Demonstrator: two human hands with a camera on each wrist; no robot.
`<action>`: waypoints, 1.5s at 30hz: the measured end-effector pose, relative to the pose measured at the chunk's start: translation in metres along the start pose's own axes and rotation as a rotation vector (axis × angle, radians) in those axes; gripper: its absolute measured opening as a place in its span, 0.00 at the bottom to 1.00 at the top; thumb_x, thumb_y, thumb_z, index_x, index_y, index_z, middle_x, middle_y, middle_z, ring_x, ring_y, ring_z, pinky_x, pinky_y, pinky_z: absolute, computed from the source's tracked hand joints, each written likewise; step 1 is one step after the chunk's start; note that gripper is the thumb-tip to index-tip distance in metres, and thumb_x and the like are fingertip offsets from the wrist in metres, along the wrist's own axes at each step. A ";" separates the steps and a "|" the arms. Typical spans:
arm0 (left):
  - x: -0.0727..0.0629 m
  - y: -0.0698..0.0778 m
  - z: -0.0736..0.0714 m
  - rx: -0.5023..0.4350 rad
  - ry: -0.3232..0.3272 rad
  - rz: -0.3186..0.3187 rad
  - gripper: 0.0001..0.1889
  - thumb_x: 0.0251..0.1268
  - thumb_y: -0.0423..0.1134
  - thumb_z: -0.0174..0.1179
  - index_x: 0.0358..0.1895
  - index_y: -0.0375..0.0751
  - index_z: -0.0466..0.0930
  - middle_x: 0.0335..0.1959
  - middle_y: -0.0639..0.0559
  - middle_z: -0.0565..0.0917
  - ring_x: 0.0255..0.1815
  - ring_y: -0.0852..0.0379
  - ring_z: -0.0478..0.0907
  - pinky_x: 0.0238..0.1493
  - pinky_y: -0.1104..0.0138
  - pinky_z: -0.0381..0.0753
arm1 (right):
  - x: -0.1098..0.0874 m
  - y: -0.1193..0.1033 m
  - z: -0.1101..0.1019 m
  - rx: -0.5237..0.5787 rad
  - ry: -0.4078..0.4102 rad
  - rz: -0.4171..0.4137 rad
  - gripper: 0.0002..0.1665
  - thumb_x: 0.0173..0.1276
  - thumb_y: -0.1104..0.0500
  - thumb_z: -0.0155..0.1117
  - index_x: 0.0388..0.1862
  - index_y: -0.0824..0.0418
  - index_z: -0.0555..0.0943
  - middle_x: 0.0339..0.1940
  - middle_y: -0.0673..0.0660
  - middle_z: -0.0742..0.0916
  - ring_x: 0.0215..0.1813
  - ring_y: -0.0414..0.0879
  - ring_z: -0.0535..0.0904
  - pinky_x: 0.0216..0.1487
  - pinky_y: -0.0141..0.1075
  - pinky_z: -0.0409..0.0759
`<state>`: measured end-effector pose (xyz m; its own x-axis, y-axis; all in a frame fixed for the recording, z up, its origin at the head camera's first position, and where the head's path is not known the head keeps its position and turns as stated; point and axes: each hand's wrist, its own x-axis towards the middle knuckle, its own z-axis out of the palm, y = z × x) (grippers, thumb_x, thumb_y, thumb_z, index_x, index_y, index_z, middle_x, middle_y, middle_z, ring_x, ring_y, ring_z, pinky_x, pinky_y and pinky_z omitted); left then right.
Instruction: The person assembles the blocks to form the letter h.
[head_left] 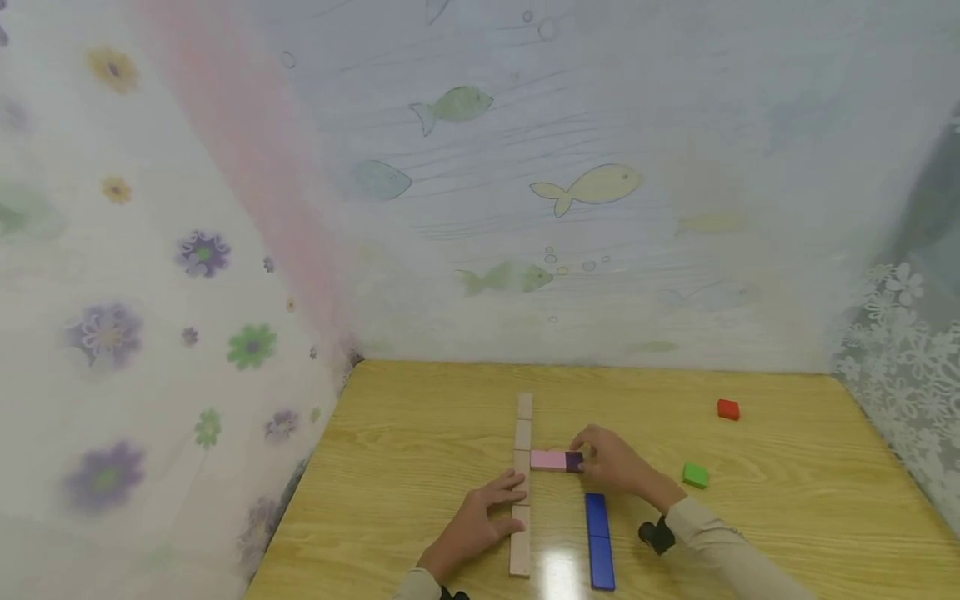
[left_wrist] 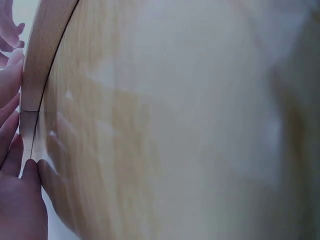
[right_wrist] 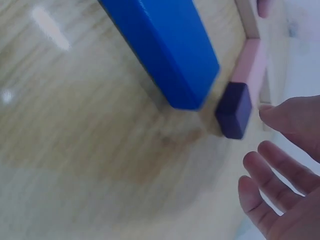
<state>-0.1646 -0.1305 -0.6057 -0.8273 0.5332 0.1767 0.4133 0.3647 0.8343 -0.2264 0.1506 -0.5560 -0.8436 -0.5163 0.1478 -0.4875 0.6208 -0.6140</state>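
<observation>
A straight column of several plain wooden blocks [head_left: 522,435] stretches away from the person on the table. My left hand [head_left: 480,521] rests against its left side, fingertips on the blocks; the left wrist view shows those fingers [left_wrist: 10,132] along the wood [left_wrist: 42,60]. From the column a pink block [head_left: 548,461] extends to the right, with a short dark purple block [head_left: 573,462] at its end. Beside the purple block is my right hand [head_left: 611,461]. In the right wrist view its fingers [right_wrist: 272,182] are spread, the thumb close to the purple block [right_wrist: 234,110].
Two blue blocks [head_left: 598,542] lie end to end in a line right of the column. Farther right are a green block [head_left: 695,475] and a red block [head_left: 728,409]. Painted walls [head_left: 600,325] border the table [head_left: 795,500] at the back and left.
</observation>
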 end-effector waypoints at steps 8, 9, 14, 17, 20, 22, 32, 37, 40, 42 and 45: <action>-0.001 -0.002 0.001 -0.001 0.000 -0.021 0.23 0.57 0.41 0.67 0.56 0.41 0.79 0.67 0.52 0.69 0.71 0.50 0.58 0.69 0.54 0.58 | -0.001 -0.009 -0.026 0.019 -0.035 0.060 0.15 0.58 0.71 0.61 0.46 0.67 0.80 0.45 0.58 0.80 0.39 0.53 0.76 0.31 0.37 0.76; -0.001 -0.003 0.002 -0.002 0.000 -0.025 0.23 0.57 0.42 0.66 0.56 0.42 0.79 0.67 0.52 0.69 0.71 0.50 0.58 0.68 0.53 0.58 | -0.002 -0.009 -0.029 0.007 -0.036 0.049 0.15 0.58 0.71 0.61 0.46 0.67 0.80 0.45 0.59 0.80 0.39 0.54 0.76 0.31 0.37 0.76; 0.000 -0.005 0.002 -0.008 -0.005 -0.045 0.23 0.57 0.46 0.66 0.57 0.44 0.79 0.67 0.54 0.69 0.72 0.50 0.58 0.68 0.51 0.57 | -0.004 -0.004 -0.043 -0.067 -0.015 -0.006 0.15 0.60 0.69 0.64 0.47 0.65 0.79 0.45 0.58 0.80 0.40 0.54 0.77 0.35 0.40 0.78; 0.001 -0.003 0.002 -0.003 0.000 -0.041 0.23 0.57 0.44 0.66 0.57 0.42 0.78 0.67 0.52 0.69 0.71 0.49 0.58 0.68 0.50 0.57 | -0.006 -0.003 -0.051 -0.090 -0.002 -0.027 0.15 0.59 0.67 0.66 0.47 0.64 0.79 0.46 0.58 0.80 0.40 0.55 0.78 0.36 0.41 0.79; 0.001 0.014 -0.003 -0.015 0.000 -0.024 0.22 0.57 0.37 0.66 0.56 0.34 0.78 0.66 0.44 0.70 0.70 0.42 0.59 0.67 0.48 0.57 | -0.010 -0.003 -0.060 -0.105 0.004 -0.036 0.15 0.60 0.66 0.66 0.47 0.62 0.79 0.47 0.59 0.81 0.40 0.56 0.78 0.37 0.42 0.79; 0.001 0.017 -0.004 -0.019 0.000 -0.020 0.22 0.57 0.36 0.66 0.55 0.32 0.78 0.66 0.43 0.70 0.70 0.41 0.58 0.67 0.48 0.57 | -0.013 -0.001 -0.064 -0.113 0.011 -0.037 0.15 0.60 0.66 0.66 0.47 0.62 0.79 0.47 0.59 0.81 0.40 0.55 0.78 0.37 0.42 0.79; 0.000 0.000 0.001 0.001 -0.007 -0.025 0.23 0.58 0.43 0.66 0.57 0.40 0.78 0.67 0.51 0.69 0.72 0.50 0.57 0.69 0.52 0.57 | -0.028 0.005 -0.083 -0.153 0.052 -0.014 0.16 0.60 0.65 0.67 0.48 0.62 0.78 0.47 0.59 0.80 0.40 0.51 0.77 0.37 0.42 0.79; 0.000 0.001 0.001 -0.005 -0.011 -0.043 0.23 0.57 0.41 0.67 0.57 0.41 0.79 0.67 0.51 0.69 0.72 0.50 0.57 0.69 0.52 0.56 | -0.034 0.009 -0.086 -0.133 0.056 -0.007 0.15 0.60 0.66 0.66 0.47 0.63 0.78 0.45 0.59 0.80 0.40 0.54 0.77 0.38 0.45 0.80; 0.000 0.000 0.001 -0.006 -0.007 -0.043 0.23 0.56 0.41 0.67 0.57 0.41 0.79 0.67 0.51 0.69 0.72 0.50 0.58 0.69 0.52 0.57 | -0.037 0.013 -0.086 -0.126 0.060 0.004 0.15 0.60 0.66 0.66 0.47 0.63 0.78 0.45 0.59 0.80 0.40 0.55 0.77 0.38 0.45 0.80; 0.000 -0.001 0.001 -0.007 -0.005 -0.038 0.23 0.56 0.41 0.67 0.56 0.41 0.79 0.67 0.51 0.70 0.71 0.50 0.58 0.69 0.51 0.57 | -0.040 0.016 -0.086 -0.128 0.073 0.014 0.16 0.59 0.67 0.67 0.47 0.63 0.79 0.45 0.59 0.80 0.40 0.56 0.77 0.37 0.45 0.80; 0.001 -0.003 0.002 -0.013 0.000 -0.029 0.23 0.56 0.43 0.67 0.56 0.41 0.79 0.66 0.51 0.70 0.71 0.50 0.58 0.69 0.52 0.57 | -0.044 0.022 -0.088 -0.144 0.094 0.021 0.16 0.58 0.67 0.68 0.47 0.63 0.78 0.46 0.59 0.80 0.40 0.54 0.77 0.37 0.44 0.79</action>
<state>-0.1659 -0.1295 -0.6096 -0.8390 0.5224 0.1521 0.3841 0.3706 0.8457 -0.2200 0.2390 -0.5073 -0.8678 -0.4492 0.2126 -0.4915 0.7124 -0.5010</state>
